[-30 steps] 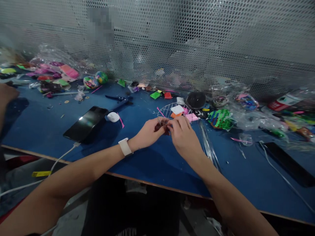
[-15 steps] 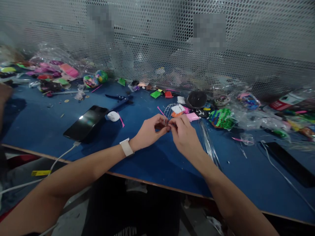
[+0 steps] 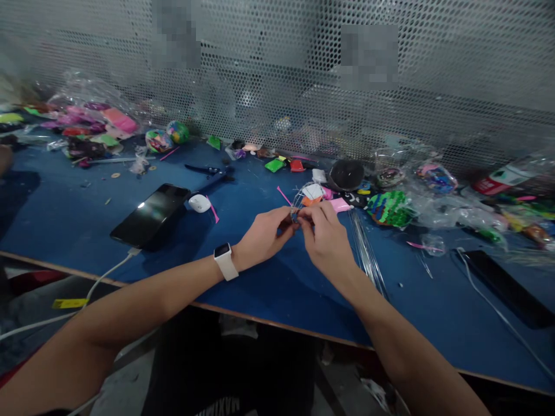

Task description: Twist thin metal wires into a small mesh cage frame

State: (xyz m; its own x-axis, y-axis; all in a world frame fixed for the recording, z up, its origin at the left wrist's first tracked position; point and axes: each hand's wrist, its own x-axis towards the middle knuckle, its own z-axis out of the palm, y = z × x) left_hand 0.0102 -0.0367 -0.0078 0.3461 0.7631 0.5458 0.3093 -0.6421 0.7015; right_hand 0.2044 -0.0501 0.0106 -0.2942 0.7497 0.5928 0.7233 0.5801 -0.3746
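Observation:
My left hand [image 3: 265, 237], with a pale watch [image 3: 225, 261] at its wrist, pinches the near end of a small wire frame [image 3: 298, 199]. Close against it, my right hand [image 3: 323, 234] has its fingertips closed on the same wire frame. The rounded wire mesh stands up beyond my fingertips, in front of white and orange packets [image 3: 311, 201]. Exactly where the fingertips meet the wire is partly hidden.
A phone [image 3: 150, 215], a white round item [image 3: 199, 203] and blue-handled pliers [image 3: 212, 176] lie left. Thin wires [image 3: 367, 254], a striped green piece [image 3: 390, 208] and a black phone [image 3: 507, 288] lie right. A black bowl [image 3: 347, 174] stands behind.
My left wrist has turned, so the watch face now shows. The wire frame has tilted slightly between my fingers. The other person's hand at the far left has moved further out of view.

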